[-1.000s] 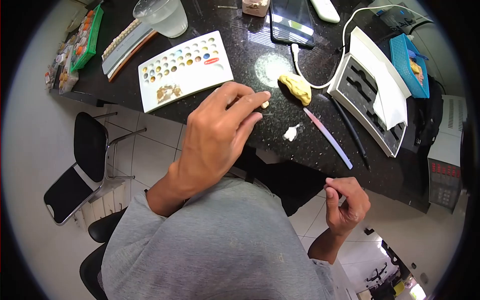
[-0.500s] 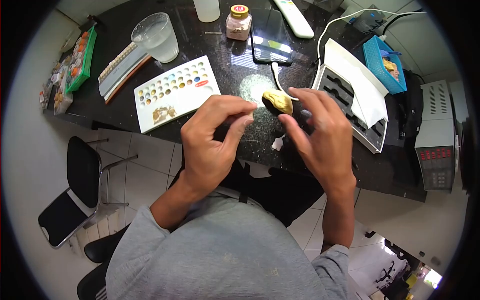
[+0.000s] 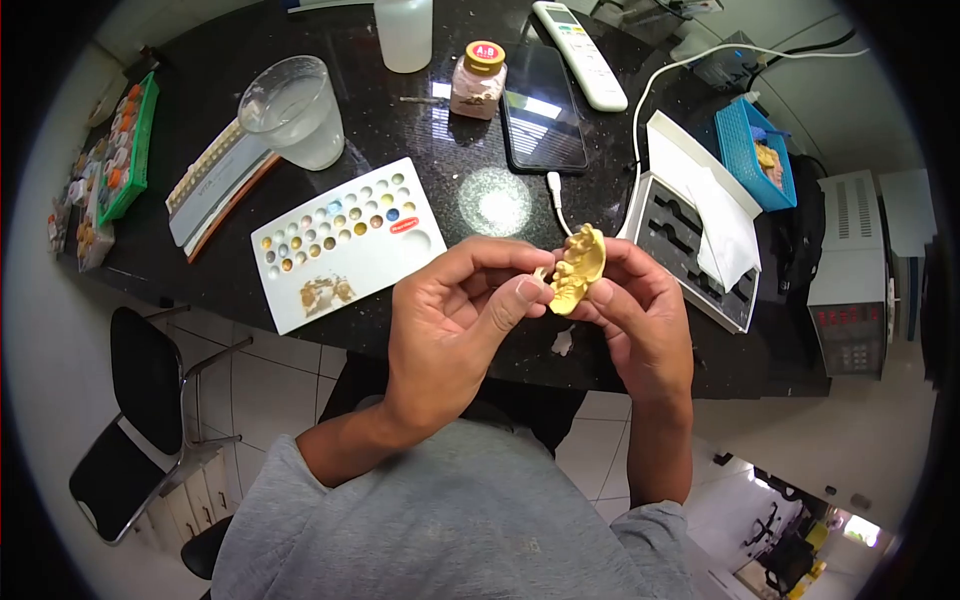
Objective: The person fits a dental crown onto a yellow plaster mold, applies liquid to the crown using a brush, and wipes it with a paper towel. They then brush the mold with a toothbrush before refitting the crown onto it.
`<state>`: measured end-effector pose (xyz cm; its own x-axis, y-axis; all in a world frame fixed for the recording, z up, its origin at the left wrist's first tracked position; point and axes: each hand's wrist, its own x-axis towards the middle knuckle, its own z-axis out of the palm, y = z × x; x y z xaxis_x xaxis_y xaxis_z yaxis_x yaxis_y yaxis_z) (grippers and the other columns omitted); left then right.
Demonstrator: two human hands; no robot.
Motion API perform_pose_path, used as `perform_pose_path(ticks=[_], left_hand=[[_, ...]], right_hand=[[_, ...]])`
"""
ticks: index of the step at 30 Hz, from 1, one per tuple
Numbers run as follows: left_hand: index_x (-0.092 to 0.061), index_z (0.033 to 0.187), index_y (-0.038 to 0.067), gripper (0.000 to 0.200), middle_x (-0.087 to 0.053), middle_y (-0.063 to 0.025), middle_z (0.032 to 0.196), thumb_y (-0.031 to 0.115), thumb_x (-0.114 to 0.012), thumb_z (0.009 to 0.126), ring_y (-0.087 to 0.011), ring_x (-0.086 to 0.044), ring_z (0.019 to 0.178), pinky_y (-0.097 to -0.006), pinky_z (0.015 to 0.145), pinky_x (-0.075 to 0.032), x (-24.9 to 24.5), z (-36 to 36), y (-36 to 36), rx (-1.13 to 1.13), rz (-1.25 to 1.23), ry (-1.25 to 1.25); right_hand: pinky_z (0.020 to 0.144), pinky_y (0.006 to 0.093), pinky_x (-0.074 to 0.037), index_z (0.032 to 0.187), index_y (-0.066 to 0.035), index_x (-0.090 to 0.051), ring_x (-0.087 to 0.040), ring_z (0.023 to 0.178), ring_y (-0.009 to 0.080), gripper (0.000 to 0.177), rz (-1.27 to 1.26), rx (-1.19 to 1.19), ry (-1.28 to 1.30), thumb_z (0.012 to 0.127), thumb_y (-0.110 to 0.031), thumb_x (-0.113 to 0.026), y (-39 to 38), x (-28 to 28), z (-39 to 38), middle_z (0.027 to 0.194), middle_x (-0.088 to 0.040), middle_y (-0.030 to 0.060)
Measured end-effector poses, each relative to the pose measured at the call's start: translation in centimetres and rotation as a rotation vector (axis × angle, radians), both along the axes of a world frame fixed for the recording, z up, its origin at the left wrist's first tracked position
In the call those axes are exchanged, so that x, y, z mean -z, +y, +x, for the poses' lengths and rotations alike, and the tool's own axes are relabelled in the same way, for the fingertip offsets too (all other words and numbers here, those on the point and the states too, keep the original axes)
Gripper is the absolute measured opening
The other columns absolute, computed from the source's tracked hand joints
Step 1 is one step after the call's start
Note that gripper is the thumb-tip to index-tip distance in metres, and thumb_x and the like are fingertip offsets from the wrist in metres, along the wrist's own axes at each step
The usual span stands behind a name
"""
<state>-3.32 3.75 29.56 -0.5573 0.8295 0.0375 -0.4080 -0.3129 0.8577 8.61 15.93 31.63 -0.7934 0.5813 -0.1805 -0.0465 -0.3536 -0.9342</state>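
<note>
Between the thumb and fingertips of my right hand (image 3: 640, 305) is a yellow dental cast (image 3: 580, 268), tilted so that its row of teeth shows. My left hand (image 3: 450, 320) pinches a small tooth-coloured dental piece (image 3: 540, 273) with thumb and index finger, right beside the cast's teeth. The fingertips partly cover this piece. Both hands are above the front of the black table (image 3: 470, 350). Left of them lies a white palette (image 3: 365, 275) with wells of coloured paste and a brown smear.
A plastic cup of cloudy liquid (image 3: 300, 115) stands behind the palette, beside a shade guide (image 3: 220, 190). Farther back are a pink powder jar (image 3: 478, 85), a phone (image 3: 543, 130) on a cable and a remote (image 3: 580, 55). An open white case (image 3: 735, 310) and blue basket (image 3: 735, 145) sit right.
My right hand has turned the cast so its teeth show instead of its dark base. The two hands have come closer together, bringing the small piece beside the cast. The camera view has shifted.
</note>
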Motion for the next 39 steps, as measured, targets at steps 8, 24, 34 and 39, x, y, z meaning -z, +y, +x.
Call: perform_pose_path(ticks=[8,24,34,39], left_hand=[[-0.058,0.103,-0.004,0.017,-0.063,-0.0145,0.098,0.002,-0.059,0.087,-0.0156,-0.063,0.086,-0.0249,0.076,-0.053,-1.1,-1.0,0.0,-0.059,-0.038,0.092],[-0.061,0.094,-0.002,0.014,-0.063,-0.0075,0.090,0.004,-0.066,0.083,-0.0095,-0.061,0.083,-0.0212,0.075,-0.051,-1.0,0.3,-0.9,0.018,-0.056,0.104],[-0.061,0.094,-0.003,0.013,-0.064,-0.0090,0.088,0.004,-0.065,0.084,-0.0102,-0.062,0.080,-0.0215,0.074,-0.052,-1.6,0.9,-1.3,0.020,-0.057,0.107],[-0.061,0.095,-0.004,0.012,-0.064,-0.0101,0.093,0.000,-0.063,0.084,-0.0124,-0.062,0.087,-0.0233,0.079,-0.052,-1.3,0.7,-1.2,0.001,-0.048,0.096]], right_hand=[[0.074,0.0267,-0.056,0.115,0.007,-0.051,-0.063,0.090,0.0174,0.036,-0.083,-0.006,0.093,0.084,-0.008,-0.062,-1.0,0.3,0.4,0.103,-0.061,0.0155],[0.078,0.0263,-0.055,0.112,0.007,-0.052,-0.064,0.090,0.0169,0.038,0.115,-0.010,0.099,0.079,-0.002,-0.069,-2.7,-0.2,1.8,0.103,-0.060,0.0143],[0.079,0.0255,-0.055,0.111,0.007,-0.053,-0.064,0.089,0.0168,0.037,0.069,0.003,0.116,0.079,-0.002,-0.069,-3.0,-0.2,2.2,0.103,-0.060,0.0147],[0.079,0.0258,-0.055,0.110,0.007,-0.053,-0.064,0.089,0.0168,0.037,0.114,0.014,0.116,0.079,-0.002,-0.070,-3.3,-0.3,2.2,0.102,-0.060,0.0146]])
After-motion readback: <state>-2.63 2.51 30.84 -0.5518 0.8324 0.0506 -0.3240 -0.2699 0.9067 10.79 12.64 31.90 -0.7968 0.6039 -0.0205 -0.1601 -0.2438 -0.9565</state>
